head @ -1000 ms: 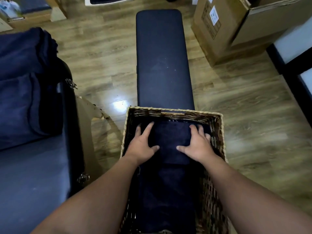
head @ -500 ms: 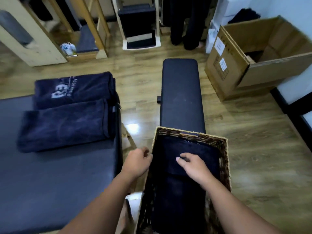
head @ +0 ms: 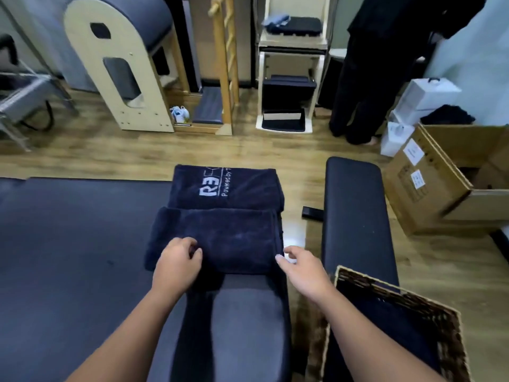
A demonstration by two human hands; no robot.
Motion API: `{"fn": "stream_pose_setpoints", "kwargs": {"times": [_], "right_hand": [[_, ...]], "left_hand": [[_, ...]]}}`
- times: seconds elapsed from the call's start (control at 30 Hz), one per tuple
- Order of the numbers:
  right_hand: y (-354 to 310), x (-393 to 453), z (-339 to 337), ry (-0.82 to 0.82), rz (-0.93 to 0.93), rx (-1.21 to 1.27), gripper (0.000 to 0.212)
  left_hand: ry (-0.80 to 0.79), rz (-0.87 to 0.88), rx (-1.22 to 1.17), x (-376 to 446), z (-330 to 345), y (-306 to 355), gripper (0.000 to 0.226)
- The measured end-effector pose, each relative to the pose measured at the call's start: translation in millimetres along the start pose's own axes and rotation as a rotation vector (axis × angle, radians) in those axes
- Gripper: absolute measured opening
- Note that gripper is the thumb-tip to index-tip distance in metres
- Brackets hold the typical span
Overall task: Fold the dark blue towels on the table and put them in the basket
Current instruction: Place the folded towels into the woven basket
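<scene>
Your left hand pinches the near edge of the plain dark blue terry towel (1 of 2 on the padded table's right edge), its long axis crosswise, while your loosely spread right hand hovers at its right end, nearer the woven wicker basket.

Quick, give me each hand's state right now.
Left hand: fingers curled on the near towel, gripping its edge.
Right hand: open, holding nothing, fingertips by the towel's right corner.

Two dark blue towels at the surface's right edge

The near towel lies folded and plain; the far towel shows white lettering; the wicker basket holds dark cloth.
</scene>
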State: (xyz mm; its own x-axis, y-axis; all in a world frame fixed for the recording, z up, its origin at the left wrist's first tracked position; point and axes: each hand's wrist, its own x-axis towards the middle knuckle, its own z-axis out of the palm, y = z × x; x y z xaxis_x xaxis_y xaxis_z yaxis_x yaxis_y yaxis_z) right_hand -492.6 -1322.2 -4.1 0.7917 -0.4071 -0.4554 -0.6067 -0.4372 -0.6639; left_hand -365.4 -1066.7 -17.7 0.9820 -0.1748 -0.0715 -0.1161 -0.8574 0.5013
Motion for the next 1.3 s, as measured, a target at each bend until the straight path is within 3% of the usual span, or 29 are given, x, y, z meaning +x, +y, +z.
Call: {"fn": "stream_pose_setpoints", "kwargs": {"times": [0.07, 0.17, 0.33, 0.47, 0.73, 1.03, 1.3], "right_hand": [[-23, 17, 11, 0.055, -0.021, -0.034, 0.053], [-48, 45, 32, 0.059, -0.001, -0.082, 0.063], [-61, 79, 57, 0.019, 0.145, -0.059, 0.079], [-55, 90, 63, 0.066, 0.170, 0.032, 0.077], [-37, 68, 62, 0.135, 0.112, -0.097, 0.075], [79, -11, 0, 0.199, 0.173, -0.113, 0.064], [239, -118, -67, 0.360, 0.354, -0.069, 0.065]], "left_hand": [[-0.001, -0.007, 0.123, 23, -10, -15, 0.033], [-0.156, -0.135, 0.221, 54, -19, -34, 0.059], [-0.397, -0.224, 0.049, 81, -9, -55, 0.082], [-0.381, -0.197, -0.001, 90, -2, -65, 0.089], [-0.351, -0.166, 0.003, 69, -5, -46, 0.087], [-0.364, -0.204, -0.330, -40, 40, 19, 0.072], [-0.435, -0.008, -0.242, -156, 127, 138, 0.067]]}}
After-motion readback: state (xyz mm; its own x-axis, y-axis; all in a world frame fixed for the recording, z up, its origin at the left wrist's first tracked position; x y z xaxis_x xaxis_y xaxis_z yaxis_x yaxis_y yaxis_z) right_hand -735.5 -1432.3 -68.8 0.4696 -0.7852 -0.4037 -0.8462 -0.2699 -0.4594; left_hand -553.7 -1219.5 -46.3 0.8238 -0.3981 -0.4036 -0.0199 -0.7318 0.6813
